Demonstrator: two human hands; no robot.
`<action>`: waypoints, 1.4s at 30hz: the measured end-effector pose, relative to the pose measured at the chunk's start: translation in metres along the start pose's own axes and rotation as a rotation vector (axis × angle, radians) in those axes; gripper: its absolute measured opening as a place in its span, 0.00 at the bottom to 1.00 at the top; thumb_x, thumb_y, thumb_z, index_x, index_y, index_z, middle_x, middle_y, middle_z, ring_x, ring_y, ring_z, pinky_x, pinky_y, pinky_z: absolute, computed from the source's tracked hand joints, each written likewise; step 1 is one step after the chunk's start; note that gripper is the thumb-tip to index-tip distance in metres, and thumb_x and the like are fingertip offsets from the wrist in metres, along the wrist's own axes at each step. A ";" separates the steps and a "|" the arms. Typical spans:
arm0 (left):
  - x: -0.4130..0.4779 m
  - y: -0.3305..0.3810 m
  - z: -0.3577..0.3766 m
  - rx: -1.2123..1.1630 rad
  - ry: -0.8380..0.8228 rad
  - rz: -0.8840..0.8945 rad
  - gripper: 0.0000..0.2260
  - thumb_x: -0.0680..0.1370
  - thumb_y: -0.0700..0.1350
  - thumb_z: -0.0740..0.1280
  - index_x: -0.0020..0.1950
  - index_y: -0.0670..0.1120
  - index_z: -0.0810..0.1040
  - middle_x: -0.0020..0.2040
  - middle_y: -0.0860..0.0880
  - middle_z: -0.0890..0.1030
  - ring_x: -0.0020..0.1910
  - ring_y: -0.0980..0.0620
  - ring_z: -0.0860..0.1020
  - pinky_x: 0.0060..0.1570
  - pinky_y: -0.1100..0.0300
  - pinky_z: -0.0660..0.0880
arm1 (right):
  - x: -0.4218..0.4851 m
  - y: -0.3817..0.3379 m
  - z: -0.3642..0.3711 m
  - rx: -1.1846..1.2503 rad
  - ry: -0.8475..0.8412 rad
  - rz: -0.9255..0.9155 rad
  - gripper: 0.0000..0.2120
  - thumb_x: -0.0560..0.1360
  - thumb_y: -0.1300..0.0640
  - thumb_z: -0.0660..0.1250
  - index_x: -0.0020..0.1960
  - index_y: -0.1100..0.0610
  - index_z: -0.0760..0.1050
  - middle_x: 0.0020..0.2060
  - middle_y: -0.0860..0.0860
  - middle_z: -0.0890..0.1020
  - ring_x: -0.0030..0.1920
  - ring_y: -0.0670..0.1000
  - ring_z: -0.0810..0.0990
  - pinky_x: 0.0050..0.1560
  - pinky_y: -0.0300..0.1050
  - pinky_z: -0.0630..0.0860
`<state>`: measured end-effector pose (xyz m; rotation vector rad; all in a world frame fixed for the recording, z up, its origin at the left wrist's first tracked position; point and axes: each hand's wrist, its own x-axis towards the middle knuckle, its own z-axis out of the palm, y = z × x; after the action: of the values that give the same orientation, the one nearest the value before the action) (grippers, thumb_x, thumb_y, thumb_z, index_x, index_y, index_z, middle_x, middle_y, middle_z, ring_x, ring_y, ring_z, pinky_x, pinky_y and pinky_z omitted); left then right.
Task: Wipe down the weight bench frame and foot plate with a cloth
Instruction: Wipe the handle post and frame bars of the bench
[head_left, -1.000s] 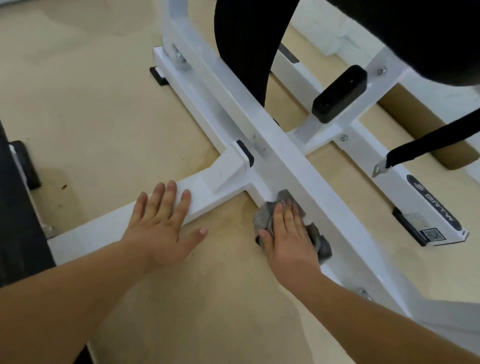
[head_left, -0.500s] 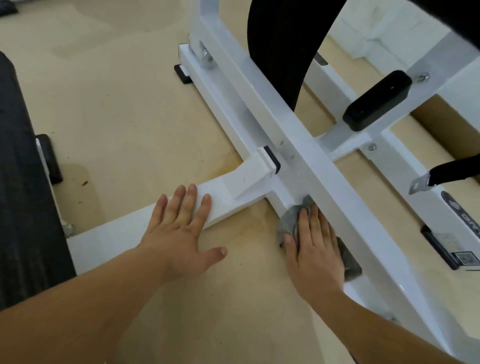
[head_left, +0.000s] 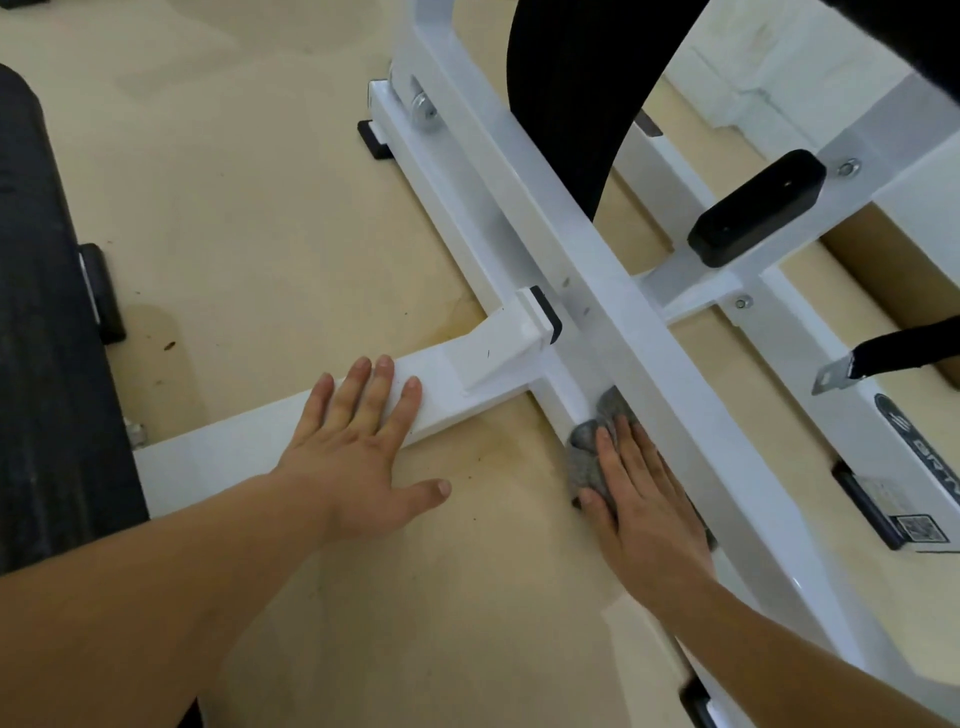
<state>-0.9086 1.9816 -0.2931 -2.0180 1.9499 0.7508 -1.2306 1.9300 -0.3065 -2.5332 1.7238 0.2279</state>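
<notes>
My right hand (head_left: 644, 501) lies flat, fingers straight, pressing the grey cloth (head_left: 586, 460) onto the floor rail of the white bench frame (head_left: 649, 358), beside the joint. My left hand (head_left: 358, 452) rests spread on the cross bar (head_left: 218, 447). The cloth is soft and bunches, so I'd keep my palm on it. The painted steel looks stiff and slick.

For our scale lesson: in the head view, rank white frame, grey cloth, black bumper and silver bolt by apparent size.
1. white frame
2-3. black bumper and grey cloth: unsure, cloth partly covered
4. silver bolt
</notes>
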 end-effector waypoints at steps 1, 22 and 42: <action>0.000 0.000 0.001 -0.001 0.002 0.002 0.47 0.74 0.78 0.46 0.78 0.55 0.23 0.76 0.48 0.20 0.75 0.49 0.20 0.77 0.44 0.28 | 0.000 0.002 0.000 0.019 0.002 -0.007 0.31 0.85 0.38 0.46 0.84 0.45 0.41 0.83 0.43 0.43 0.77 0.36 0.32 0.72 0.29 0.29; 0.000 0.006 -0.003 0.005 -0.021 -0.053 0.45 0.76 0.76 0.46 0.79 0.55 0.26 0.78 0.49 0.23 0.77 0.48 0.24 0.77 0.46 0.28 | -0.076 0.031 0.016 0.026 -0.054 0.052 0.31 0.85 0.45 0.45 0.83 0.51 0.35 0.81 0.48 0.36 0.78 0.43 0.30 0.81 0.46 0.36; -0.001 0.010 0.005 0.025 0.019 -0.058 0.45 0.75 0.77 0.48 0.75 0.57 0.22 0.78 0.49 0.22 0.77 0.48 0.23 0.78 0.45 0.29 | -0.015 0.012 0.017 -0.078 0.009 -0.267 0.28 0.86 0.44 0.46 0.83 0.53 0.52 0.83 0.49 0.45 0.83 0.51 0.40 0.81 0.59 0.51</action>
<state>-0.9191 1.9839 -0.2950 -2.0652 1.8921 0.6928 -1.2485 1.9421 -0.3205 -2.7860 1.3835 0.2708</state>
